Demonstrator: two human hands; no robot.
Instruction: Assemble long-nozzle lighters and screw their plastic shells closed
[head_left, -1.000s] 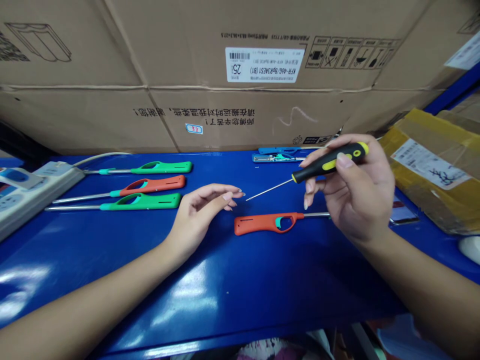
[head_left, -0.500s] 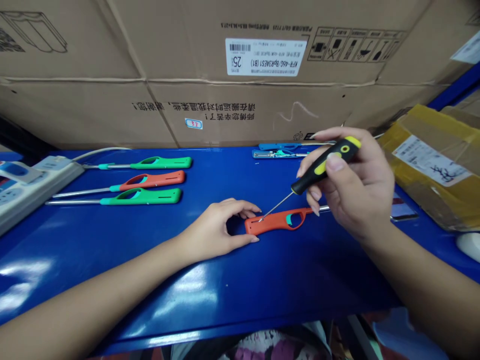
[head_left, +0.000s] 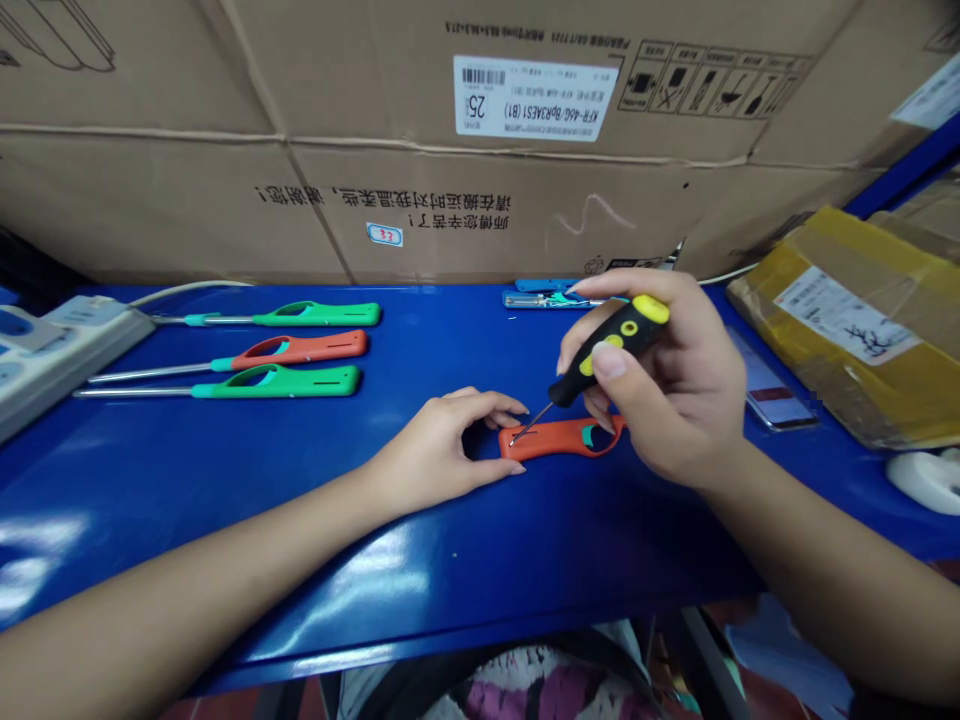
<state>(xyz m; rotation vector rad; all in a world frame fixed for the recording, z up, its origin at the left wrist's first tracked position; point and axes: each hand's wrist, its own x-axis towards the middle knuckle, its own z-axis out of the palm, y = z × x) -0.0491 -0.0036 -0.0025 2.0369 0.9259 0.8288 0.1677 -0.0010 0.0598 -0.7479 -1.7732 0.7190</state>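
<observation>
A red-orange gas lighter (head_left: 561, 439) lies flat on the blue table, its long metal tube hidden behind my right hand. My left hand (head_left: 424, 452) holds the lighter's handle end between thumb and fingers. In my right hand (head_left: 679, 385) is a black and yellow screwdriver (head_left: 613, 346), gripped by its handle and slanting down to the left. Its thin tip meets the lighter near the end of the handle, just beside the dark slot. Whether the tip sits in a screw is too small to tell.
At the left lie two green lighters (head_left: 319, 315) (head_left: 315, 382) and a red-orange one (head_left: 330, 347), beside a white power strip (head_left: 64, 350). An opened blue lighter (head_left: 540, 300) lies at the back, before a large carton (head_left: 420, 180). Rightward are a phone (head_left: 780, 405) and a yellow-taped box (head_left: 840, 330).
My right hand has moved left with the screwdriver, whose tip has shifted from the slot toward the handle's end. My left hand stays on the lighter. The view has shifted slightly.
</observation>
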